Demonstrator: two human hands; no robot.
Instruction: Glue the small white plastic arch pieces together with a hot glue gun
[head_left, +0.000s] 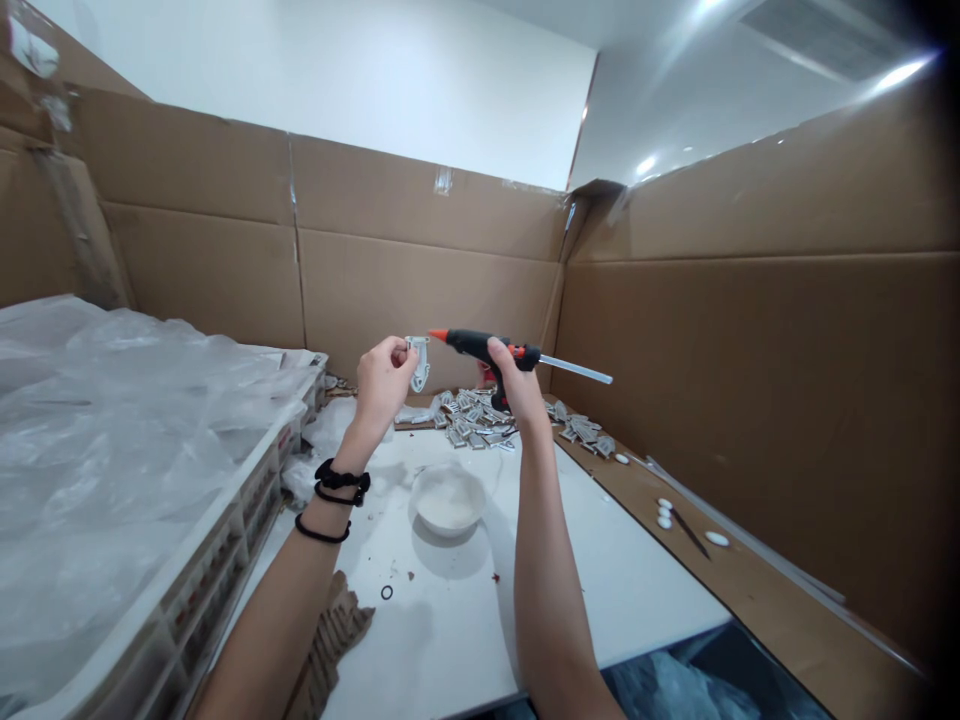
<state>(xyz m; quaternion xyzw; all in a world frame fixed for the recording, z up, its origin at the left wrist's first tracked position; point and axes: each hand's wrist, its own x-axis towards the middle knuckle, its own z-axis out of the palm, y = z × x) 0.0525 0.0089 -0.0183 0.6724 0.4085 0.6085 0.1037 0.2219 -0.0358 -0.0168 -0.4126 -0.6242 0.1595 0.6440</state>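
My left hand (386,378) pinches a small pale grey molded part (420,365) by its edge, holding it upright above the table. In my right hand (516,385) is a black and orange hot glue gun (476,344), gripped by its handle. Its orange nozzle points left, close to the top of the grey part; whether they touch I cannot tell. A clear glue stick (576,368) juts out of the gun's back end. Behind and below the hands lies a heap of similar grey parts (472,415). A white bowl (448,500) stands on the table below the hands.
A white plastic crate (225,560) covered with clear plastic bags (150,440) flanks the left. Cardboard walls (427,270) enclose the back and right. White oval pieces (717,539) and a dark thin tool (690,533) lie at right. Torn cardboard (337,625) and a black ring (387,592) lie nearer.
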